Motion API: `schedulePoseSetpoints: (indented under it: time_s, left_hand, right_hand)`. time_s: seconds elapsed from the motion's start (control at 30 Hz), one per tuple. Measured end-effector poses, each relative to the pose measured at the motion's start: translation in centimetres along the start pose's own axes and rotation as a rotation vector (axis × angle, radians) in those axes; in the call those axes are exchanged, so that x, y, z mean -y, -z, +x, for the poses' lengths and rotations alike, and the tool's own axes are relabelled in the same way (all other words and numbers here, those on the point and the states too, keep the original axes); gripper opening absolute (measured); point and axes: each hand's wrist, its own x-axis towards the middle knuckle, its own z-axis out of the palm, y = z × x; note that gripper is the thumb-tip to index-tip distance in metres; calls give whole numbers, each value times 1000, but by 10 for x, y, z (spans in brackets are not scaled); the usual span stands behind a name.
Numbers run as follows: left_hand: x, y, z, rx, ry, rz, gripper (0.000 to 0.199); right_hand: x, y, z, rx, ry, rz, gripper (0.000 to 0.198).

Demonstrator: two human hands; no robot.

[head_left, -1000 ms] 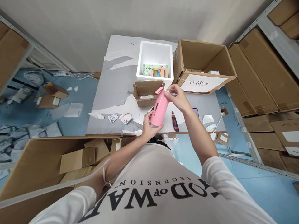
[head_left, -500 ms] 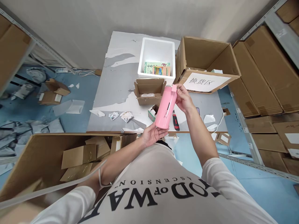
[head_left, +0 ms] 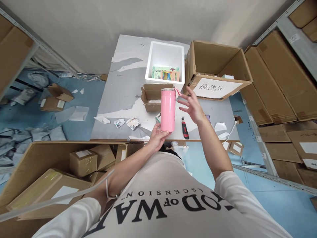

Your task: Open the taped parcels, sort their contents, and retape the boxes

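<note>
A pink bottle (head_left: 168,112) with a metal-rimmed top and a pink strap (head_left: 177,92) is held upright over the front of the table. My left hand (head_left: 158,137) grips it around the base. Beside the strap, my right hand (head_left: 193,106) has its fingers spread; the fingertips are close to the strap, and I cannot tell whether they touch it. Directly behind the bottle stands a small open cardboard box (head_left: 151,106). A red and black utility knife (head_left: 185,128) lies on the table to the bottle's right. Part of a green box is hidden behind the bottle.
A white foam box (head_left: 148,66) with printed packets and a large open carton (head_left: 220,89) stand at the back of the table (head_left: 116,89). Crumpled paper (head_left: 133,123) lies near the front edge. At lower left, a big carton (head_left: 22,172) holds smaller boxes. Shelves of cartons flank the right.
The bottle has turned from tilted to upright and moved slightly left, its printed side rotating away. My right hand has released its top and spread its fingers. More boxes show in the lower-left carton.
</note>
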Motion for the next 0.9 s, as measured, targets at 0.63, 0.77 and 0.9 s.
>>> schedulePoseSetpoints:
  time_s: [0.63, 0.77, 0.9]
  left_hand:
    - [-12, -9, -15, 274, 492, -353, 65]
    - [-10, -12, -16, 211, 419, -333, 58]
    - [-8, -13, -15, 120, 192, -222, 56]
  right_hand:
    - [-24, -20, 20, -51, 170, 444, 66]
    - [-23, -19, 19, 19, 210, 341, 75]
    - [-17, -6, 13, -129, 233, 225, 75]
